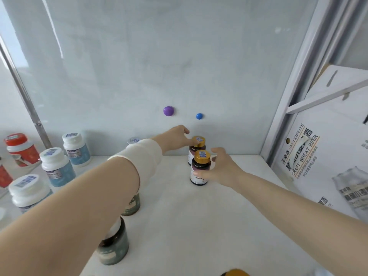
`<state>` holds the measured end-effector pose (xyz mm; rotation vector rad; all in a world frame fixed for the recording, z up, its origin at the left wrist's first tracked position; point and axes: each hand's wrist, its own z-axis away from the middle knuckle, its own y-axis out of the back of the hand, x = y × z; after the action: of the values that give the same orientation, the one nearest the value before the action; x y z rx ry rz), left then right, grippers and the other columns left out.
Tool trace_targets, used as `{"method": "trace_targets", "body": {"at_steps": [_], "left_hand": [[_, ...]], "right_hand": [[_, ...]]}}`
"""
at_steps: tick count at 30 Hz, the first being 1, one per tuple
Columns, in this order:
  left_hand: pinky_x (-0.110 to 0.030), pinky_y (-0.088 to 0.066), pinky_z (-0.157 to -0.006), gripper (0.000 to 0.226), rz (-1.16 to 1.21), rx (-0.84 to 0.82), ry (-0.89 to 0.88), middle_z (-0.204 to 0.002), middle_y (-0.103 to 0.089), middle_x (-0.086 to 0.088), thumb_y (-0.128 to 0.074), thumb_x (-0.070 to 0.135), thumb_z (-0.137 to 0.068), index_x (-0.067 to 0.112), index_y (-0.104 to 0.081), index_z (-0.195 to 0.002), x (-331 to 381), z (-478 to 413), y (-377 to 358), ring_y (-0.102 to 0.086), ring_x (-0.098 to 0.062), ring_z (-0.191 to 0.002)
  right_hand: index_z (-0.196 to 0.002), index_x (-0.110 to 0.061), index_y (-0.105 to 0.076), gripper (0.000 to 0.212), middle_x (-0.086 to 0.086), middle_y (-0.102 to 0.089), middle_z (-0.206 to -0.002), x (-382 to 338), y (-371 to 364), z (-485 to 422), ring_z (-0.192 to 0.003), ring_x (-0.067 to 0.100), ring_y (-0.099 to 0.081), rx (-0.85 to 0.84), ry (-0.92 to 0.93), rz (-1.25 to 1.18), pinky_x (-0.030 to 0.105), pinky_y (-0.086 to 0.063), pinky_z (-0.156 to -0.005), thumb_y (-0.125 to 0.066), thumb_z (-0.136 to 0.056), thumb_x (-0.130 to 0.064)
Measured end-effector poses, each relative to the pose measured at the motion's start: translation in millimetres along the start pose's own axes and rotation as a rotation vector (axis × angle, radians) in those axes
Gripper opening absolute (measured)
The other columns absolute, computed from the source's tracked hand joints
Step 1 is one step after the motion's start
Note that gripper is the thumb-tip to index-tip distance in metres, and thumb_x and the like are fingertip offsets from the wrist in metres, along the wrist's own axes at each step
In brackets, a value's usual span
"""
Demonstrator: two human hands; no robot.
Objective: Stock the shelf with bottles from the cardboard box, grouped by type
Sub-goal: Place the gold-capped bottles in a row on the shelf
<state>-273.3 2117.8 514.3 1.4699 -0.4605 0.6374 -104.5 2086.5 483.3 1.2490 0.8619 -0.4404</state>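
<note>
Shelf white, glossy panel behind, carton right

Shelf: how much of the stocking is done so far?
White-capped bottles, red jars and dark jars already stand grouped. The left hand holds the rear gold-capped bottle, the right hand grips the front gold-capped bottle. Another gold cap waits at the bottom edge.

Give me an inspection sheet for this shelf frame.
Surface: white shelf, bottles standing in rows.
Job's things: front gold-capped bottle directly ahead of rear gold-capped bottle; white-capped bottles left; dark jars under the left forearm.
Clutter: purple magnet and blue magnet on back panel.
Hands: left hand pinches the rear bottle's cap; right hand grips the front bottle.
Cables: nothing seen.
Surroundings: beer carton right; red jars far left.
</note>
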Motion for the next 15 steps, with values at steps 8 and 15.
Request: {"method": "trace_targets", "body": {"at_steps": [8,15], "left_hand": [[-0.028,-0.036,-0.094,0.048,-0.279,0.257,-0.097,-0.13,-0.052,-0.005,-0.058,0.037,-0.088,0.014,-0.047,-0.129,23,139,48,-0.049,-0.022,-0.118],[-0.036,-0.038,-0.091,0.046,-0.792,0.353,-0.053,-0.13,-0.049,-0.007,-0.052,0.036,-0.09,0.017,-0.043,-0.131,-1,282,67,-0.047,-0.028,-0.119]], "right_hand": [[-0.139,-0.011,-0.029,0.069,0.013,-0.036,-0.135,-51,10,93,-0.127,0.028,-0.038,0.148,0.211,0.394,0.034,-0.036,-0.1,-0.062,-0.083,-0.037],[-0.133,-0.007,-0.036,0.056,0.015,-0.042,-0.129,-108,-47,180,-0.122,0.032,-0.04,0.171,0.381,0.609,0.039,-0.038,-0.096,-0.053,-0.089,-0.037]]}}
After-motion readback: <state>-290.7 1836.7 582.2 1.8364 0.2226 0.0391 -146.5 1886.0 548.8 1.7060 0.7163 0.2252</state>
